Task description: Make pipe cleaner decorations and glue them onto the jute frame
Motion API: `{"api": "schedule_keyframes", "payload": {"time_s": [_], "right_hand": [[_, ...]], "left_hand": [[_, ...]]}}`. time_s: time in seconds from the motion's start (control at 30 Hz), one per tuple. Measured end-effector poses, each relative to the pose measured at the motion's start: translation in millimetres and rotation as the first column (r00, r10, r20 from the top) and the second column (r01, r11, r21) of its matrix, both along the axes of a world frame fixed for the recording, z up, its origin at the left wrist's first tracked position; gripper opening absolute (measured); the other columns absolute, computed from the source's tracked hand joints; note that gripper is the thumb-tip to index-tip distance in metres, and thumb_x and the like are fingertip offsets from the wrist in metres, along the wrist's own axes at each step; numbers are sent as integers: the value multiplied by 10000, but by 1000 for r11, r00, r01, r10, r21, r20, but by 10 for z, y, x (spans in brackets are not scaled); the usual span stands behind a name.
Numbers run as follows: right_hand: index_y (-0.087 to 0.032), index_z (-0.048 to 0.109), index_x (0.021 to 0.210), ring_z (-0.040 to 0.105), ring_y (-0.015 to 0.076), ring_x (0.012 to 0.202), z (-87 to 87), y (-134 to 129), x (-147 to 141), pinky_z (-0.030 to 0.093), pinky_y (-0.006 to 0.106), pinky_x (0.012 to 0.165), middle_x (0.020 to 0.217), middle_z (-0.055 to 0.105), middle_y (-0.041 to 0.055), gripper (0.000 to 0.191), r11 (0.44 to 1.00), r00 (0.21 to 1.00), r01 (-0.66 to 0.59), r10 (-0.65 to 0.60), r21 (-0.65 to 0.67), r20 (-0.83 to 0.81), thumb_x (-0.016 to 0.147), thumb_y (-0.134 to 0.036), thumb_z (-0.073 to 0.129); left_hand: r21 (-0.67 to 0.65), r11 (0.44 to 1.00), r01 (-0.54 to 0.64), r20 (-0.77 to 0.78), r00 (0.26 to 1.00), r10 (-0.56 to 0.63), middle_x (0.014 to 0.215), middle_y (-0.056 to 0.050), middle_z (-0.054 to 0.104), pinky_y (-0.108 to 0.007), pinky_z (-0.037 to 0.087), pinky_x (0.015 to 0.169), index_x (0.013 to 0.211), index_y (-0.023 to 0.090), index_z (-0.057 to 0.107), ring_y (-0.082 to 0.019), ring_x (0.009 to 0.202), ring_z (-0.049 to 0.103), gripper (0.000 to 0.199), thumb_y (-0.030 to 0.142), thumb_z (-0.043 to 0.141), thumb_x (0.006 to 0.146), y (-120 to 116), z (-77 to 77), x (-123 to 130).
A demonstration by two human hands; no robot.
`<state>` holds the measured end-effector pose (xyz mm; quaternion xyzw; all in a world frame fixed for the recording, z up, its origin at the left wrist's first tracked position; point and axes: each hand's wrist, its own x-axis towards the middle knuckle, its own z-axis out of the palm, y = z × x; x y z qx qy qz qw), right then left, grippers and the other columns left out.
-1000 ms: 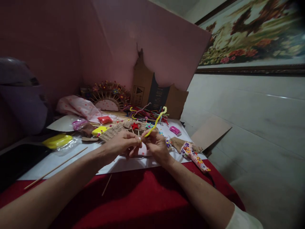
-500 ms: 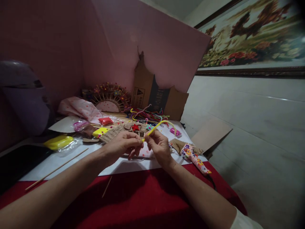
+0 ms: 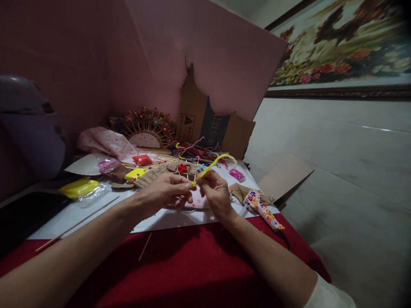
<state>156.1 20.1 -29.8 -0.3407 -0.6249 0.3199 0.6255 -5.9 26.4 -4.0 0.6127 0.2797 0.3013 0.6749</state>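
A fuzzy yellow pipe cleaner (image 3: 218, 158) runs between my two hands, its long free part arching up and over to the right. My left hand (image 3: 171, 188) pinches its short end between thumb and forefinger. Close beside it, my right hand (image 3: 215, 192) grips the same pipe cleaner with thumb and fingers. Behind the hands lies a twine-wrapped fan-shaped piece (image 3: 154, 175) bearing a red star (image 3: 182, 167) and a turquoise flower shape (image 3: 201, 168). My fingers hide part of this piece.
Coloured pipe cleaners (image 3: 205, 149) lie heaped before torn cardboard (image 3: 195, 115). A stick-and-bead fan (image 3: 146, 139) stands at the back. Yellow clay (image 3: 79, 188) and a thin stick (image 3: 77, 223) lie left; a flower-patterned wrapped object (image 3: 261, 208) and a pink packet (image 3: 236, 174) lie right.
The short end of the yellow pipe cleaner now looks bent between my fingertips. Its free part still arches to the right. Both hands have barely moved; the view has shifted slightly.
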Motion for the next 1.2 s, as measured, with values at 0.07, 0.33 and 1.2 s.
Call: {"api": "schedule_keyframes", "payload": {"time_s": [0.07, 0.33, 1.2], "right_hand": [[-181, 560, 689, 422, 92, 552, 11, -3, -4, 345, 216, 480, 655, 508, -19, 141, 999, 999, 30, -30, 16, -20, 749, -281, 639], [-179, 609, 691, 452, 106, 595, 12, -60, -21, 355, 222, 492, 683, 540, -2, 110, 997, 998, 47, -49, 56, 35, 749, -264, 646], [-197, 568, 758, 488, 116, 642, -26, -25, 5, 395, 241, 558, 731, 529, -5, 54, 989, 998, 54, -59, 136, 36, 771, -212, 618]], "left_hand": [[-38, 999, -24, 70, 997, 26, 649, -20, 640, -190, 369, 449, 773, 122, 621, -61, 456, 484, 215, 335, 643, 755, -9, -12, 22], [-38, 990, -134, 109, 985, 137, 594, 6, 602, -185, 358, 417, 699, 135, 562, -62, 431, 460, 176, 289, 607, 770, -56, -2, 75], [-133, 990, -42, 119, 991, 58, 619, -25, 634, -186, 365, 429, 718, 112, 594, -67, 441, 504, 202, 299, 668, 729, -47, 6, 48]]}}
